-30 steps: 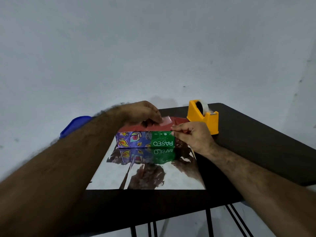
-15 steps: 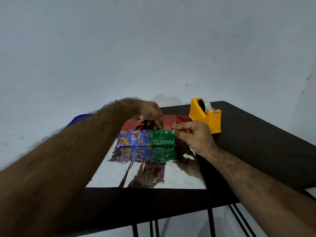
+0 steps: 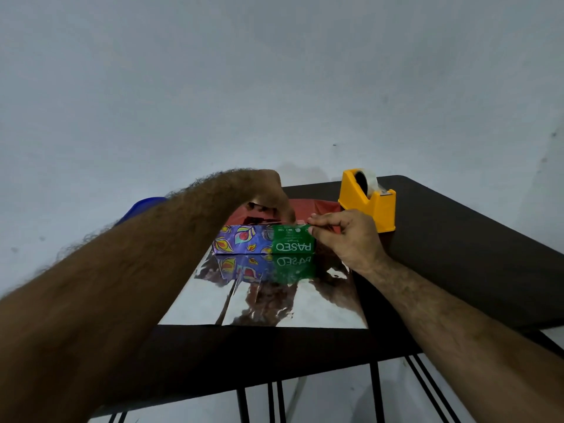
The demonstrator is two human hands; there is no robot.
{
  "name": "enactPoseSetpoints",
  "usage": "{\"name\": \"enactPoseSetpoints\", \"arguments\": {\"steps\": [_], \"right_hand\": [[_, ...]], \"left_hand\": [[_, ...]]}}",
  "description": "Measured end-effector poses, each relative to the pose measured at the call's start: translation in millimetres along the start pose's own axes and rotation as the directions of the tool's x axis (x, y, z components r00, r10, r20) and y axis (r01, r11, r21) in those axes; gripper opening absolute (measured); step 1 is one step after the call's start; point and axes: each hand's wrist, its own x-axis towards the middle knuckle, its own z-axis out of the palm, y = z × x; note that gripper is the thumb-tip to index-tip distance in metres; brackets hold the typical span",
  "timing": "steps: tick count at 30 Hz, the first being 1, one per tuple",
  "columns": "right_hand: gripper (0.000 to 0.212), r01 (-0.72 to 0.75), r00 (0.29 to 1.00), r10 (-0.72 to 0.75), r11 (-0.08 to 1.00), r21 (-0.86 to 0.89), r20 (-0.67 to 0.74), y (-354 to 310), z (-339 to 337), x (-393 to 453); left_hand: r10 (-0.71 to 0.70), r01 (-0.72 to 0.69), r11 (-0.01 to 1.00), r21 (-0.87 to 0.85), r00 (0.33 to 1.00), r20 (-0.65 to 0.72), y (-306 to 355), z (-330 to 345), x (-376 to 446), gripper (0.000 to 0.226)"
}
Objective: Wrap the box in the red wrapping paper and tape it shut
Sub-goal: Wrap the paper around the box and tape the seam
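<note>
One blue lid (image 3: 139,206) peeks out at the counter's (image 3: 473,264) far left edge. Left hand (image 3: 270,193) curls down onto the top of the one box (image 3: 264,243), fingers on the red paper (image 3: 308,209) folded over it; whether it pinches the paper I cannot tell. Right hand (image 3: 348,236) pinches a clear tape strip (image 3: 300,222) at the box's top right corner. One yellow dispenser (image 3: 367,204) stands just behind. The paper's silver side spreads to the near edge; bare counter lies to the right.

The box (image 3: 264,243) is showing purple with yellow-red leaf shapes beside a green panel. The wrapping paper (image 3: 308,306) is gleaming silver inside, red outside; the tape dispenser (image 3: 367,203) is showing yellow.
</note>
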Motion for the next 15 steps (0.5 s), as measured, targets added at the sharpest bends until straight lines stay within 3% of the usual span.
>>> {"name": "enactPoseSetpoints", "arguments": {"steps": [3,8,13,15], "right_hand": [[0.022,-0.003,1.0,0.003,1.0,-0.004,0.002,-2,-1,-2],[0.022,-0.01,1.0,0.01,1.0,-0.028,-0.008,-1,0,-2],[0.023,-0.053,0.999,0.053,0.998,-0.025,-0.008,0,0,-3],[0.023,-0.066,0.998,0.066,0.997,-0.032,-0.005,-2,0,-3]], "left_hand": [[0.079,-0.066,0.995,0.077,0.983,-0.167,-8,0,-6,0.035],[0.302,-0.349,0.933,-0.094,0.896,-0.326,-6,25,-16,0.016],[0.372,-0.401,0.916,0.008,0.843,-0.387,2,48,-18,0.006],[0.462,-0.44,0.885,0.15,0.795,-0.392,4,51,-23,0.007]]}}
